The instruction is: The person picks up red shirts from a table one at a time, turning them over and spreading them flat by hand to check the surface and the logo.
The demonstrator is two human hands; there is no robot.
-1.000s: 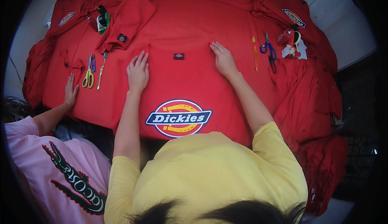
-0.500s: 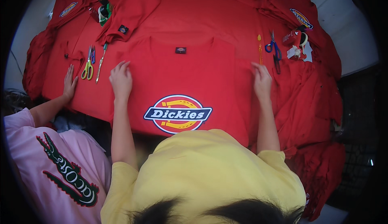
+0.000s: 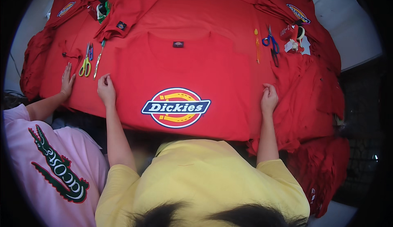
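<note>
Red shirt point(image 3: 180, 71) lies flat before you, neck label point(image 3: 178, 44) at far end, rightward of your nearer left hand point(image 3: 107, 92), leftward of your right hand point(image 3: 269, 99), fingers curled, any pinch unclear.

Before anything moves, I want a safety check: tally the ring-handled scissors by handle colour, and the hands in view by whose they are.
Yellow-handled scissors: 1
Blue-handled scissors: 1
Wearer's own hands, left hand and right hand: 2
Co-worker's hand: 1
Total: 5
</note>
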